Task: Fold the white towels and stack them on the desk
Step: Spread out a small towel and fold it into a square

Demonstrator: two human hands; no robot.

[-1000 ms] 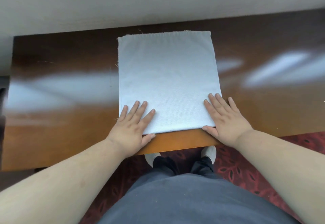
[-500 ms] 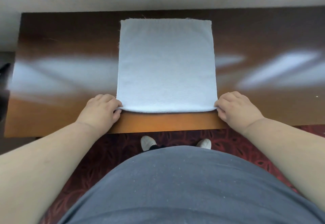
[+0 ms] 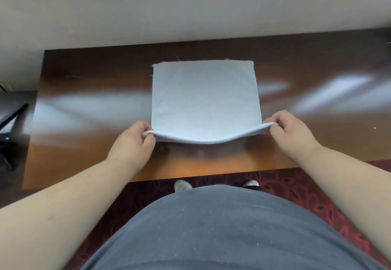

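Note:
A white towel point(image 3: 204, 98) lies on the glossy brown desk point(image 3: 95, 108), its far edge flat near the wall. My left hand point(image 3: 133, 144) pinches the near left corner and my right hand point(image 3: 289, 134) pinches the near right corner. Both corners are raised off the desk, so the near edge sags in a curve between them and casts a shadow on the wood. Only this one towel is in view.
A pale wall runs along the desk's far edge. A dark piece of furniture point(image 3: 12, 125) stands at the left. Below the desk's near edge lies a red patterned carpet point(image 3: 296, 185), with my shoes and grey shirt in view.
My hands went from lying flat on the towel's near edge to pinching its two near corners. They have now lifted that edge off the desk and carried it away from the front edge.

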